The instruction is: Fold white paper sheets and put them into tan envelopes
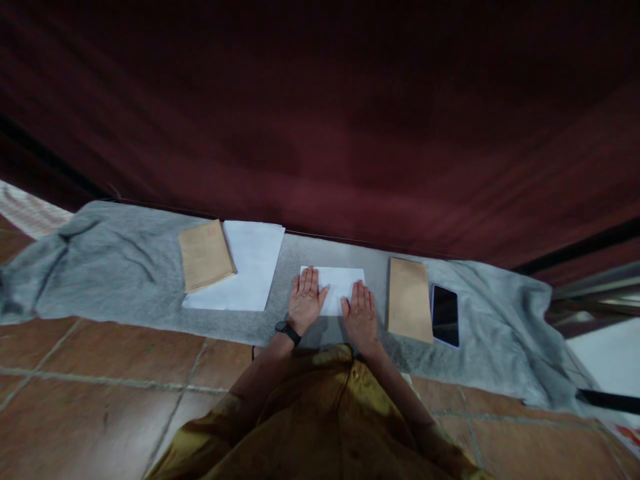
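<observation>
1. Left hand (305, 301): laid flat, palm down, fingers extended and close together, released rather than clenched; it covers the left side of a small rectangular white paper (334, 285).
2. Right hand (361, 315): likewise flat and unclenched, over the paper's lower right corner. The 2 thumbs point inward, apart from each other.
3. White paper position: centred in front of the person, lying on a long grey fabric cloth (130, 267). Whether it is folded, cannot tell.
4. Left of the paper, apart from it: larger white paper sheets (256, 267), with rectangular brown paper envelopes (206, 255) resting across their left part. Envelope count unclear.
5. Right of the right hand, near it: 1 upright-oriented rectangular brown paper envelope (410, 300). Just beside its right edge, 1 dark-screened phone with a pale violet rim (445, 315); contact between these 2 cannot be judged.
6. Left wrist: 1 black watch (289, 332).
7. Surroundings: dark red fabric (320, 133) beyond the cloth; reddish-brown floor tiles (110, 347) on the near side.
</observation>
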{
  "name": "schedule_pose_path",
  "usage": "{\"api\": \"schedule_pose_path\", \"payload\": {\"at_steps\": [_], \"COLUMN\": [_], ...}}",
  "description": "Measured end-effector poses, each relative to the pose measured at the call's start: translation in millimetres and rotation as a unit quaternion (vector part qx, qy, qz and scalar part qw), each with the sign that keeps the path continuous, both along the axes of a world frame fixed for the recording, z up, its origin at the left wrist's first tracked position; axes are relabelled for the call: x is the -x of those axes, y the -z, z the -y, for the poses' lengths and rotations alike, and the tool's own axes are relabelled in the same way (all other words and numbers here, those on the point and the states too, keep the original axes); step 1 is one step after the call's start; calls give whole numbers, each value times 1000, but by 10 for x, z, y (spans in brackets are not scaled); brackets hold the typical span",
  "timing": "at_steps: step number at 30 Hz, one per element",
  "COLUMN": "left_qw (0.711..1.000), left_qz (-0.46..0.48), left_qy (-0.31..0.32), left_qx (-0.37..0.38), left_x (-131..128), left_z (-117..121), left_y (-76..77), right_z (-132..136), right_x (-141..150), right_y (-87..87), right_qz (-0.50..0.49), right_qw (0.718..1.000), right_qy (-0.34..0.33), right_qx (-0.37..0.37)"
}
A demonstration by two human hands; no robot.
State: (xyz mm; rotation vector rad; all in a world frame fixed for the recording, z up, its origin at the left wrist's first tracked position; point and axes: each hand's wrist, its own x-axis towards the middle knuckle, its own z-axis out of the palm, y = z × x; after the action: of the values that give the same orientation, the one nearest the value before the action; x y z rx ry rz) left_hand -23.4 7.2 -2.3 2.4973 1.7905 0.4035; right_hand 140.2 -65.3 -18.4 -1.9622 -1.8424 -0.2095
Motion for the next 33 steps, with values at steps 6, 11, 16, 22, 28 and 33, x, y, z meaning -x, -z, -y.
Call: {"api": "schedule_pose_path", "payload": {"at_steps": [6,11,16,22,28,33], "left_qw": [999,999,999,1000,1000,999], "left_qz": [11,3,0,-1,-15,-24], "left_qy": [-23,-17,-6,-4,-7,-37], "left_qx": [-21,-28,-32,-31,-26,-5], "left_x": [32,32,51,60,55,-76], "left_z": [3,2,1,0,10,-9], "left_y": [35,43,40,40,10,-60], "right_z": [44,-86,-407,-570,-482,-438], "right_x": [-90,-55,141,203,35,11], "right_y": [-3,-80,-88,61,116,79], "right_qz": [-3,-15,-30,-27,-25,-31], "right_qw": [999,999,995,996,999,1000], "right_qy": [51,30,-79,-73,-24,-7], "right_qx": [0,13,53,42,-1,1]}}
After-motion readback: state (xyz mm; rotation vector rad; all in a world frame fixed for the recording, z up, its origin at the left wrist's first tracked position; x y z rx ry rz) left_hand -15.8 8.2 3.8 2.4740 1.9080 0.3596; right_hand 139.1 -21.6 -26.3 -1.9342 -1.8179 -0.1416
